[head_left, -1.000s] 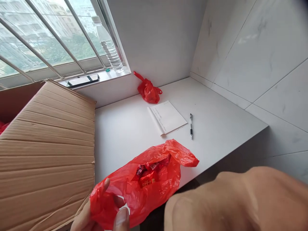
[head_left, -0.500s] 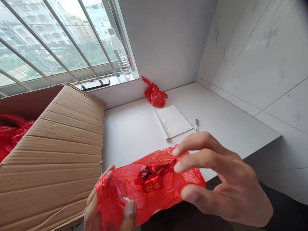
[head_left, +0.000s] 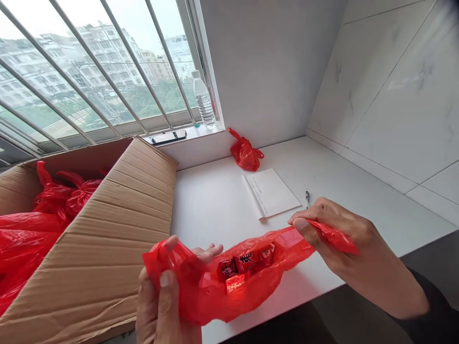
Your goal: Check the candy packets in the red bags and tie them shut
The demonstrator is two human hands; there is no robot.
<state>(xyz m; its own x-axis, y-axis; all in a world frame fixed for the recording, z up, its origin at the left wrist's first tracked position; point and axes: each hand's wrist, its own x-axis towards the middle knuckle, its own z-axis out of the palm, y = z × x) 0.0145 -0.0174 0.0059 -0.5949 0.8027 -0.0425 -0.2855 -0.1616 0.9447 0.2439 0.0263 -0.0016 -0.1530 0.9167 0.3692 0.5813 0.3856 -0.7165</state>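
A thin red plastic bag (head_left: 247, 306) is stretched between my two hands, just over the table's front edge. My left hand (head_left: 167, 291) grips one end of it, the thumb pressed on the plastic and some fingers behind. At the other end my right hand (head_left: 333, 234) pinches the gathered plastic between thumb and fingers, and a loose red tail sticks out past them. Several small red-wrapped candies (head_left: 247, 260) with dark lettering show in the bag's open middle.
On my left stands a cardboard box (head_left: 118, 229) holding several tied red bags (head_left: 53, 200). The white table (head_left: 211, 200) carries a notebook (head_left: 276, 193), a pen (head_left: 307, 198) and a knotted red bag (head_left: 247, 155). A phone (head_left: 168, 137) and water bottle (head_left: 204, 102) sit on the windowsill.
My right hand has closed on the bag's right end and drawn it out to the right. The bag is longer and narrower. The view has tilted up and left, showing more of the box.
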